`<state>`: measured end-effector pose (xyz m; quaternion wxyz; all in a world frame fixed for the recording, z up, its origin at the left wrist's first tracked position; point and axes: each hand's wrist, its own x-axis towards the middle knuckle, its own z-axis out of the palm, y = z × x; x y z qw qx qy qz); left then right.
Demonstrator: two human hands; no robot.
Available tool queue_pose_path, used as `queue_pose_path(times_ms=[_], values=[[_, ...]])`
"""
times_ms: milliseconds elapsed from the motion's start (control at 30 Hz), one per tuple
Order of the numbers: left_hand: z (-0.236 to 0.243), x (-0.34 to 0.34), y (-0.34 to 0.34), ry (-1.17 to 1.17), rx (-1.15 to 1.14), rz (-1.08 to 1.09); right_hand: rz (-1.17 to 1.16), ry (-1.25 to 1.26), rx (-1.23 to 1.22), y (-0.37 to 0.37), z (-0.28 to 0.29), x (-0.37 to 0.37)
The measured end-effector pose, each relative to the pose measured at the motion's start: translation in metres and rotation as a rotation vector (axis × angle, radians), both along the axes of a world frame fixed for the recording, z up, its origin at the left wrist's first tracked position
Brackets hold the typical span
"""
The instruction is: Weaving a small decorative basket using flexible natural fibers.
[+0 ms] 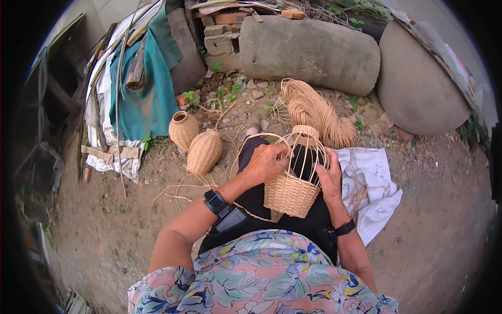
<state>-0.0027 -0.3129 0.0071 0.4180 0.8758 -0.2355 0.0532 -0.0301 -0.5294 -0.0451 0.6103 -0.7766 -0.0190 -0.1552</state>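
Observation:
A half-woven basket [292, 197] of pale cord rests on my lap, its lower wall tightly woven and its upper part still bare upright strands. A woven collar [305, 133] joins those strands at the top. My left hand [270, 163] is closed at the basket's left side, its fingertips pinching a strand of cord. On the opposite side my right hand [329, 175] curls round the bare uprights, thumb toward the inside, steadying the basket. A long loose cord loops from the work down past my left wrist.
Two finished-looking woven vases, one upright [183, 130] and one lying tilted [205, 152], are on the dirt at the left. A thick cord bundle [319, 112] lies beyond the basket. A white sack [374, 183] spreads at the right. Concrete slabs [308, 55] and a teal cloth [149, 83] stand behind.

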Motion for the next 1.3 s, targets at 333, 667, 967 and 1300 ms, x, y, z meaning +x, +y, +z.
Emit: queue_pose_path(times_ms=[333, 667, 967, 1300], values=[[0.009, -0.034, -0.006, 0.114, -0.181, 0.036, -0.121, -0.256, -0.463, 0.026, 0.062, -0.005], [0.005, -0.043, 0.01, 0.531, -0.61, -0.046, -0.054, 0.13, -0.472, 0.023, 0.033, 0.026], [0.01, -0.037, 0.127, 0.733, -1.131, 0.024, 0.066, 0.194, 0.051, 0.004, 0.012, 0.019], [-0.057, -0.044, 0.23, -0.219, 0.673, 0.546, -0.104, -0.298, -0.157, 0.0, 0.056, 0.012]])
